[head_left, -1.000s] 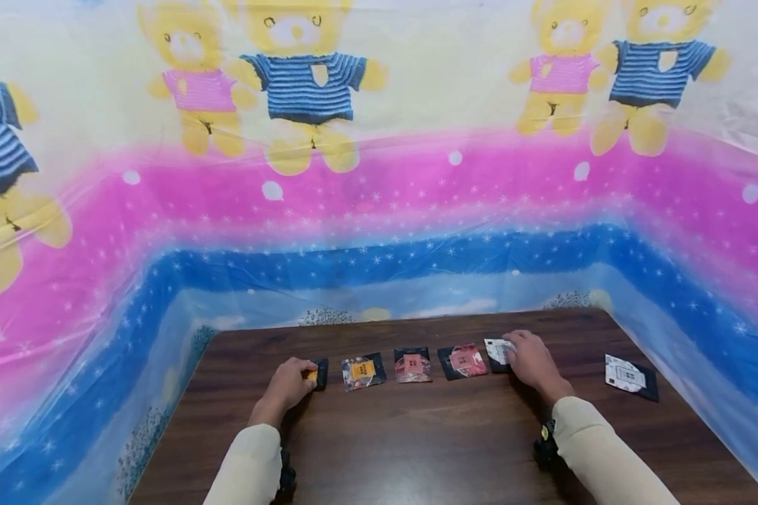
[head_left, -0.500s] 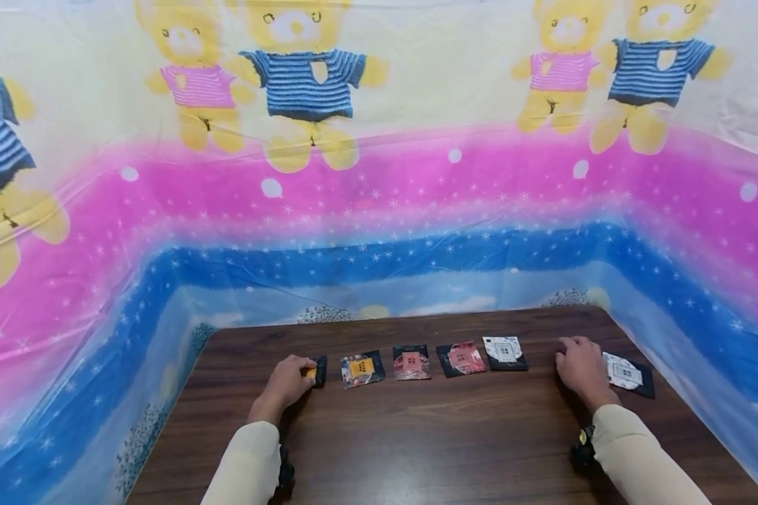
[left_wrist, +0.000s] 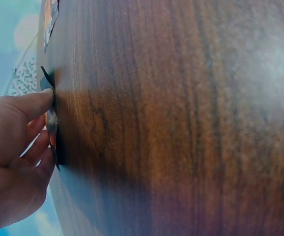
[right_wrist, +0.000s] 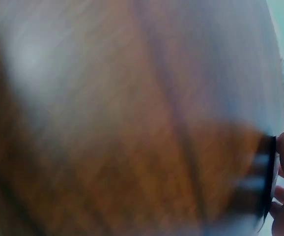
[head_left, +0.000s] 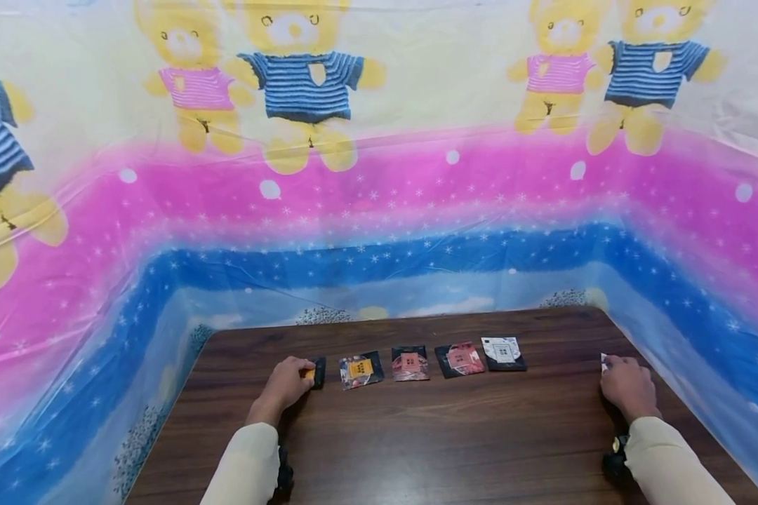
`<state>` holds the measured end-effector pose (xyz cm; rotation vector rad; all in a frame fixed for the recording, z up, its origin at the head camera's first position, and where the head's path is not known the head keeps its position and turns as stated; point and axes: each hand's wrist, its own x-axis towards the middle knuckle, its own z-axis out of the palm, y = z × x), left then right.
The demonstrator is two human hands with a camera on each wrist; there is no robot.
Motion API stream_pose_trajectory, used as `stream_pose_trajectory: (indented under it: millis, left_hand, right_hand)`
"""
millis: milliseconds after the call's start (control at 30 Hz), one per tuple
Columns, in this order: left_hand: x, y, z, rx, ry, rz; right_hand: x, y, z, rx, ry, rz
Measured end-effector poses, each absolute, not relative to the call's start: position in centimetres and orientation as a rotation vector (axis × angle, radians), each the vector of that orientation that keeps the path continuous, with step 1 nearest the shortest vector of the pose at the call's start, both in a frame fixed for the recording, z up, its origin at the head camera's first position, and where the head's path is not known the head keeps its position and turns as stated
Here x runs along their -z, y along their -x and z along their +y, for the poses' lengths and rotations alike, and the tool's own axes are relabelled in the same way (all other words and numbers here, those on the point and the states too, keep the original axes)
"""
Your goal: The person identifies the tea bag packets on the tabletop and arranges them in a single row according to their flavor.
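Note:
In the head view my left hand [head_left: 286, 382] holds a small orange-and-black sachet [head_left: 318, 373] at the left end of a row. The left wrist view has the thumb and fingertips on the edges of this sachet [left_wrist: 53, 120], which looks slightly bent. Far to the right, my right hand [head_left: 630, 386] covers most of a white-and-black sachet [head_left: 603, 360]; only a white corner shows beside the fingers. Blurred in the right wrist view, the thumb and fingers grip around that sachet's dark edge [right_wrist: 269, 177].
Between the hands lie a sachet with an orange label [head_left: 361, 369], two red ones [head_left: 410, 362] and a white-and-black one [head_left: 504, 353]. They lie flat on the brown wooden table [head_left: 442, 435]. A cloth printed with bears [head_left: 354, 210] hangs behind the table.
My right hand has left the white-and-black sachet in the row and moved right onto the separate white-and-black sachet. The left hand has stayed on its sachet.

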<state>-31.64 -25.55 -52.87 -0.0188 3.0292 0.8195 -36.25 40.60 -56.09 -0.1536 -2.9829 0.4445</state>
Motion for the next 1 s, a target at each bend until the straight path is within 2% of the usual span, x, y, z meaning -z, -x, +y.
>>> stream_pose_trajectory:
  millis: [200, 1000]
  left_hand:
    - [52.7, 31.7, -25.5, -0.825, 0.025, 3.03]
    - [52.4, 31.3, -25.4, -0.825, 0.006, 3.028]
  right_hand:
    - [56.3, 36.6, 41.4, -0.387, 0.076, -2.967]
    - [57.0, 36.8, 39.8, -0.459, 0.131, -2.907]
